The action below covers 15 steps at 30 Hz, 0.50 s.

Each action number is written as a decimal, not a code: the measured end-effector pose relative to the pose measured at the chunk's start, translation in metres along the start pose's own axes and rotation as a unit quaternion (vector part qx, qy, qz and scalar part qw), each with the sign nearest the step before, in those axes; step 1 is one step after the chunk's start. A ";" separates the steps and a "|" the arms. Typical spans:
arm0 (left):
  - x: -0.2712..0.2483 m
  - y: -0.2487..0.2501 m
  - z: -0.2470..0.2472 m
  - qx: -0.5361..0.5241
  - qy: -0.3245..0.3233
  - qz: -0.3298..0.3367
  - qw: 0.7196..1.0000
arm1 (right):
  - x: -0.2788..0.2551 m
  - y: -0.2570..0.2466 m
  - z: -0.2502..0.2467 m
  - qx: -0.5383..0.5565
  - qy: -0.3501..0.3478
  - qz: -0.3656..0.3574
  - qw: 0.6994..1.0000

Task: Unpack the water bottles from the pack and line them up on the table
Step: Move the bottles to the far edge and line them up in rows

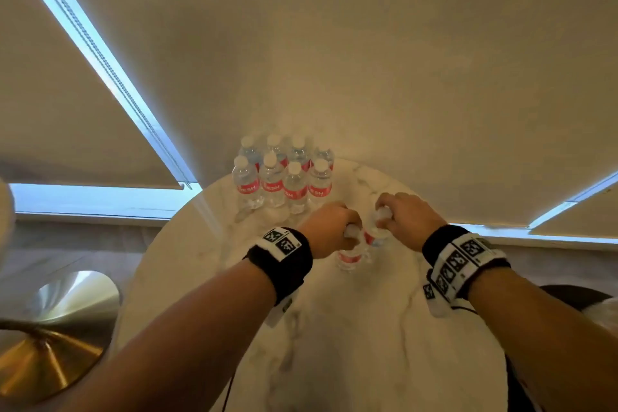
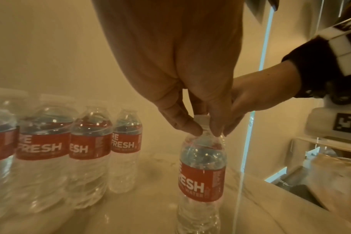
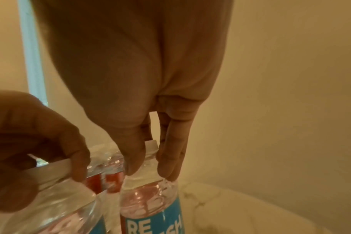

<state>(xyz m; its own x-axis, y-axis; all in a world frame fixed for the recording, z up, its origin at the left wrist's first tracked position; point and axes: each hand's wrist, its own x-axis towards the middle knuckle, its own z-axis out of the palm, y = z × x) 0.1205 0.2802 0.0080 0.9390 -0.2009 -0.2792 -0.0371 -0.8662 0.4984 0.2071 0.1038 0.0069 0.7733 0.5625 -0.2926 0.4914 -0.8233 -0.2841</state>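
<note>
While both forearms reach over the round marble table (image 1: pixel 351 344), a water bottle is pinched at its neck by each hand. The near bottle (image 1: pixel 349 257) is held by the left hand (image 1: pixel 329 231), thumb and fingers curled round the white cap. Just beside it, the second bottle (image 1: pixel 376 237) is gripped the same way by the right hand (image 1: pixel 406 219). Farther back, eight upright bottles (image 1: pixel 284 174) are seen standing in two rows of four near the table's far edge.

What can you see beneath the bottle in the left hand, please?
Marble table lies beneath the bottle that the left hand pinches by its neck; whether its base touches cannot be seen.
</note>
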 end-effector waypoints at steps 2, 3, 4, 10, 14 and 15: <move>0.028 -0.006 -0.007 -0.005 0.019 -0.003 1.000 | 0.039 0.003 -0.013 0.004 0.013 0.014 1.000; 0.040 -0.010 -0.010 -0.008 0.028 -0.004 1.000 | 0.058 0.004 -0.019 0.008 0.018 0.019 1.000; 0.050 -0.014 -0.014 -0.014 0.036 -0.002 0.999 | 0.075 0.004 -0.024 0.012 0.021 0.022 0.999; 0.095 -0.031 -0.026 -0.013 0.083 0.002 0.996 | 0.143 -0.004 -0.043 0.027 0.017 -0.009 0.999; 0.114 -0.035 -0.033 0.011 0.111 -0.006 0.994 | 0.168 -0.009 -0.046 0.033 0.021 -0.036 0.999; 0.117 -0.037 -0.034 0.014 0.119 -0.011 0.993 | 0.172 -0.011 -0.046 0.030 0.022 -0.042 0.998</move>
<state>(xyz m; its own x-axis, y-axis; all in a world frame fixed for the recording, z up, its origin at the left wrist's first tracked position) 0.2437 0.3042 -0.0154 0.9937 -0.0702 -0.0869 -0.0213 -0.8826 0.4697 0.3528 0.2061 0.0019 0.7475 0.6248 -0.2256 0.5319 -0.7663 -0.3603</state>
